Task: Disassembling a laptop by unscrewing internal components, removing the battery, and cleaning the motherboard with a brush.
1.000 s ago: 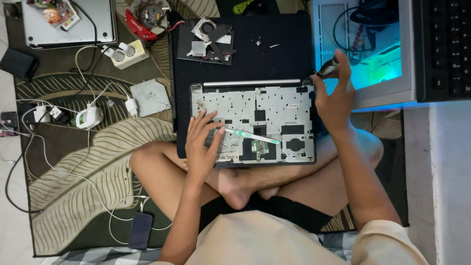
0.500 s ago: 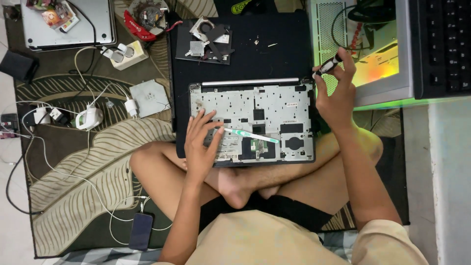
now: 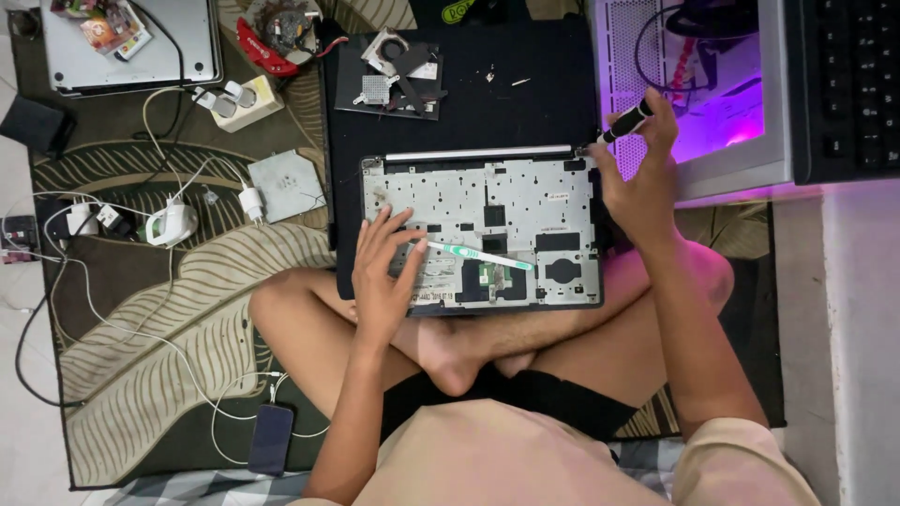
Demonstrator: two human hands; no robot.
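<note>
A grey opened laptop base (image 3: 506, 201) rests on my crossed legs and a black mat (image 3: 487, 112). My left hand (image 3: 384, 272) lies flat on its lower left part, fingers spread, next to a green and white toothbrush (image 3: 480, 255) lying across the frame. My right hand (image 3: 637, 178) is closed on a black screwdriver (image 3: 621, 122), whose tip points at the base's top right corner.
A lit computer case (image 3: 698, 112) with purple glow stands at the right, beside a black keyboard (image 3: 844, 84). A fan and small parts (image 3: 394, 75) lie on the mat. A silver laptop (image 3: 131, 47), chargers, cables and a phone (image 3: 272, 436) sit on the patterned rug at the left.
My right hand with the screwdriver has shifted slightly down toward the base's top right corner. The case's glow turned from cyan to green to purple. My left hand has stayed put.
</note>
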